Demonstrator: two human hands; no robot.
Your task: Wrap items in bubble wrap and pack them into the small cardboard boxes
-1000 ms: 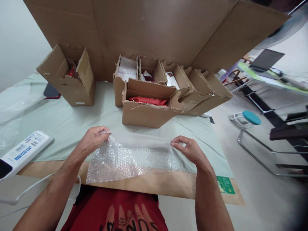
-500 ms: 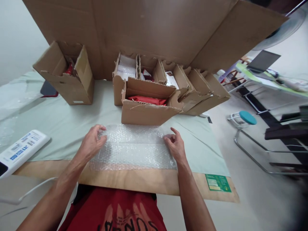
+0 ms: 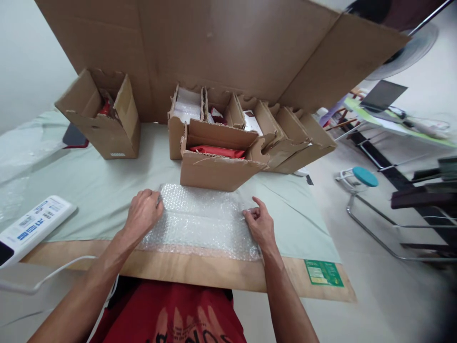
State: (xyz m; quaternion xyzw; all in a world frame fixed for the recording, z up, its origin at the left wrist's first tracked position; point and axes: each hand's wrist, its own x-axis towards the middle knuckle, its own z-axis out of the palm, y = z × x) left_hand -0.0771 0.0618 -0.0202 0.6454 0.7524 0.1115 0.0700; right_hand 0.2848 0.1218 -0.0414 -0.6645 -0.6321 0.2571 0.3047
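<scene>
A sheet of clear bubble wrap (image 3: 200, 221) lies flat on the pale green cloth, its near edge reaching over the bare wood at the front. My left hand (image 3: 145, 208) is closed on its left edge near the far corner, fingers curled and thumb pressed in. At the right edge, my right hand (image 3: 259, 223) pinches the wrap between thumb and bent fingers, with the index finger lifted. Just beyond the sheet stands a low cardboard box (image 3: 214, 171) with red packets (image 3: 219, 152) inside.
Behind it runs a row of open cardboard boxes (image 3: 278, 143). Another box (image 3: 117, 136) stands at the left, by a dark red-edged phone-like object (image 3: 74, 136). A white device (image 3: 35, 226) with a cable lies at the left front. A tall cardboard panel (image 3: 221, 52) closes off the back.
My left hand has gone from loosely parted fingers to a closed grip on the wrap's left edge. My right hand keeps its pinch, slightly lower in view. The camera view has shifted a little.
</scene>
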